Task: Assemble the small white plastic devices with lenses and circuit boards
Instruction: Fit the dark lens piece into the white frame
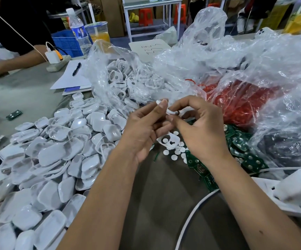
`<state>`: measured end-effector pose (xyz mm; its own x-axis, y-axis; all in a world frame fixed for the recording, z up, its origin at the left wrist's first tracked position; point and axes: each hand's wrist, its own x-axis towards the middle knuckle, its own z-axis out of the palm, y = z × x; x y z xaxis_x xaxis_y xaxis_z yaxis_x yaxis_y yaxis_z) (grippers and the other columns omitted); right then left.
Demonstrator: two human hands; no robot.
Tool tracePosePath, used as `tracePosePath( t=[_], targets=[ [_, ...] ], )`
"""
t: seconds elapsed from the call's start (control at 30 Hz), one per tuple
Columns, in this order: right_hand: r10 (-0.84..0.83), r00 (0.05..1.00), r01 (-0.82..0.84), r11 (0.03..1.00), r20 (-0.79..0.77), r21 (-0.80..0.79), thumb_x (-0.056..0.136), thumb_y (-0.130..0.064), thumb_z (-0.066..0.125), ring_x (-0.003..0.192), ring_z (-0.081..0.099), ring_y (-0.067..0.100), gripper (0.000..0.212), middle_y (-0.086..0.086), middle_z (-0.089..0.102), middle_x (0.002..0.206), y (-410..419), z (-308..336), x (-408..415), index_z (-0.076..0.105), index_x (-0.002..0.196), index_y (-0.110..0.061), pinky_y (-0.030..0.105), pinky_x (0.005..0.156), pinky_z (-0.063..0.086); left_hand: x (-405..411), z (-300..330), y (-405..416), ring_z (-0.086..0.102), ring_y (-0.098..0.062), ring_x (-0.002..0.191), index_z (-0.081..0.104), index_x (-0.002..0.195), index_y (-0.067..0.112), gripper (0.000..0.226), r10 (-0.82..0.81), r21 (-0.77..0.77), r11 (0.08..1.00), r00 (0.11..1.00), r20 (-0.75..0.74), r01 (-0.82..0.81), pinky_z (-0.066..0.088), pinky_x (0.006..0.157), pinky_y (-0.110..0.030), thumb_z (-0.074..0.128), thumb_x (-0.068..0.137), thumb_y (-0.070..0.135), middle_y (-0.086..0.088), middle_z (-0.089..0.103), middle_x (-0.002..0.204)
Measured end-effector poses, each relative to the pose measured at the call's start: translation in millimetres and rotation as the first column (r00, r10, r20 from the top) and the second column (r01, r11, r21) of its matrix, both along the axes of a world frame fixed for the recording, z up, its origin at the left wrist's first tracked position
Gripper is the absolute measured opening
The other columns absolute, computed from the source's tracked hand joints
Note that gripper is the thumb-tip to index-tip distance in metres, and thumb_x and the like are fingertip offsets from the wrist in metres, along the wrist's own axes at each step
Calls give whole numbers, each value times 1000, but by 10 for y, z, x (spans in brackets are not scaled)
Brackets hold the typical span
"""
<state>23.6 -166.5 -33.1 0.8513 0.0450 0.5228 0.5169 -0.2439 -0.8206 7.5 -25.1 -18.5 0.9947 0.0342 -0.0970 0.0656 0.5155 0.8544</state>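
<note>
My left hand [142,123] and right hand [198,127] both pinch one white shell [169,110], raised for fitting; lens discs [175,152] and circuit boards [243,154] lie just below my grip on the desk [29,94].

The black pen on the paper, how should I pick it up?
Pinch the black pen around the middle of its barrel, coming straight down from above. It lies flat and alone on the white paper, with both long sides free, so fingers fit on either side.
</note>
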Motion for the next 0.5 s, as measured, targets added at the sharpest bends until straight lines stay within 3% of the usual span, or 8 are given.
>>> tracePosePath(
  t=[0.13, 0.3, 0.5],
  targets=[
    [17, 999, -16, 1000, 35, -23, 85, -10, 84, 81, 73, 10, 16, -9, 75, 93, 7, 27, -28, 77, 93, -22, 25, 72, 59, 5, 3, 31, 62, -25, 95, 71, 118, 2, 46, -5, -78, 997, 1000, -27, 3, 62, 80, -25, 74, 77, 23, -19, 65, 109],
    [89, 995, -89, 996, 51, -11, 90, -6, 78, 92, 73, 15, 17, -10, 75, 99, 17, 39, -23, 76, 99, -20, 34, 80, 61, 8, -14, 83, 70, -13, 75, 75, 114, 8, 39, -31, -132, 991, 999, -32, 26, 60, 67, -19, 74, 79, 26, -13, 67, 101],
    [98, 988, -103, 994, 116, 42, 90, 2, 72, 97, 73, 7, 21, -21, 75, 99, 12, 50, -13, 76, 99, -17, 18, 84, 55, 15, -44, 103, 74, -17, 86, 73, 118, 3, 37, -101, -211, 972, 995, 4, 99, 62, 79, -23, 72, 84, 18, -15, 68, 111]
  ],
)
